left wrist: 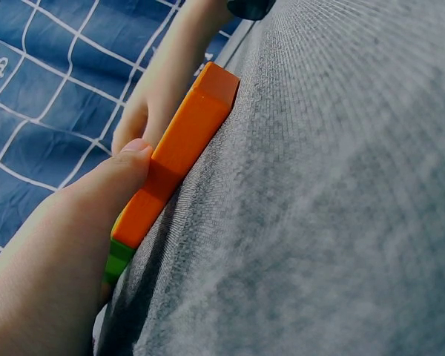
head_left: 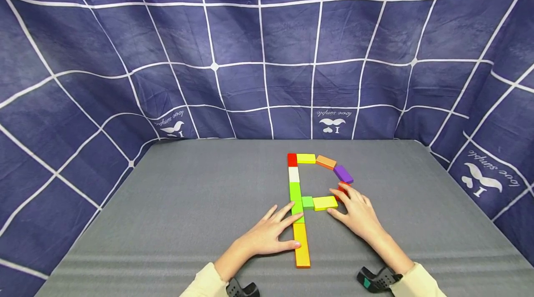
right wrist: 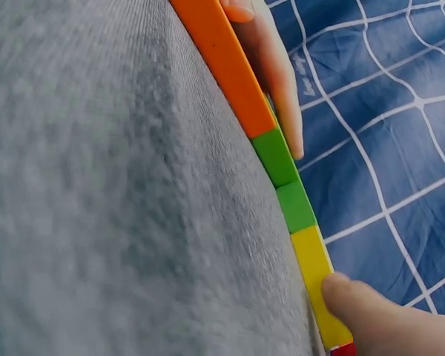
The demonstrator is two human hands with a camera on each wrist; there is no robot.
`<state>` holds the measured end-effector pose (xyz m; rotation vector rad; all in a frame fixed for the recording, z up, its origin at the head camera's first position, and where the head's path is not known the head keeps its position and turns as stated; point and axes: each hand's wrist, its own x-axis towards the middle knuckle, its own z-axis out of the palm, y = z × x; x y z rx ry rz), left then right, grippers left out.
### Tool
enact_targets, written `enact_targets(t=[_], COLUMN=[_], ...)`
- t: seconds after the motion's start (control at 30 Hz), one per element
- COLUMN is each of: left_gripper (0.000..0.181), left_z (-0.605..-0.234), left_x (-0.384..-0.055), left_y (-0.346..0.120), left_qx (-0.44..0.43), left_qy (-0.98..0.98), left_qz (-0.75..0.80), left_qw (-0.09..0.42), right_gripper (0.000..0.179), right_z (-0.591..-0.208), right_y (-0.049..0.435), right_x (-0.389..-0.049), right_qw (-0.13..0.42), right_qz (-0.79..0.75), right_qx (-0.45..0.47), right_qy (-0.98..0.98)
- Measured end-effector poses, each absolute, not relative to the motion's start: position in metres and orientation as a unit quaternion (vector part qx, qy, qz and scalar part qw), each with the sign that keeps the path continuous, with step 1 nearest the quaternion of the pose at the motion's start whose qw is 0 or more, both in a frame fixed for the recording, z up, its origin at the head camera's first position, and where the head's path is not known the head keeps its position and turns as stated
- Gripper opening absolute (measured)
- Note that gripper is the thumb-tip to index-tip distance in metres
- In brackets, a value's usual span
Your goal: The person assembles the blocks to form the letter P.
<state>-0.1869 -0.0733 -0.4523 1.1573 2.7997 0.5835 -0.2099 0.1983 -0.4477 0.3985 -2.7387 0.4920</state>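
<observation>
Colored wooden blocks lie end to end on the grey tabletop in a P-like outline. The left hand (head_left: 267, 236) rests with spread fingers on the stem, its fingertips on the lower green block (head_left: 297, 216) and its thumb on the long orange-yellow block (head_left: 302, 255). At the loop's lower right, the right hand (head_left: 356, 209) has its fingers over a red block (head_left: 343, 192), which they partly hide. Its thumb touches the near side of a yellow block (right wrist: 315, 274). A small green block (head_left: 307, 202) joins that yellow block to the stem.
Farther up the stem are another green block (head_left: 295, 190), a white block (head_left: 294, 174) and a red one (head_left: 292, 160). A yellow block (head_left: 306, 158), an orange block (head_left: 326, 162) and a purple block (head_left: 344, 173) curve rightward. A blue gridded cloth (head_left: 288, 84) hangs behind the table.
</observation>
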Motion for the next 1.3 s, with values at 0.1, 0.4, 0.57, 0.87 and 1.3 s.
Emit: enact_targets(t=[0.1,0.4,0.57,0.87,1.3], left_gripper=[0.066,0.066,0.066,0.066,0.04], left_z=[-0.452,-0.451,-0.451,-0.451,-0.437], left_x=[-0.187,-0.186,-0.184,-0.185,-0.195], left_y=[-0.074,-0.077,-0.079,-0.08,-0.089], left_qx=[0.376,0.373,0.37,0.367,0.269], left_qy=[0.907,0.907,0.908,0.908,0.914], left_qz=[0.189,0.195,0.196,0.2,0.261], left_qw=[0.027,0.029,0.031,0.032,-0.153], right_gripper=[0.043,0.035,0.035,0.038,0.024], right_z=[-0.449,-0.452,-0.454,-0.445,-0.425], right_y=[0.196,0.19,0.187,0.206,0.242], right_x=[-0.21,-0.212,-0.213,-0.219,-0.219], right_qw=[0.171,0.187,0.188,0.157,0.263], right_qz=[0.167,0.177,0.179,0.323,0.354], right_qx=[0.151,0.14,0.139,0.071,0.026], right_qy=[-0.959,-0.956,-0.956,-0.93,-0.897])
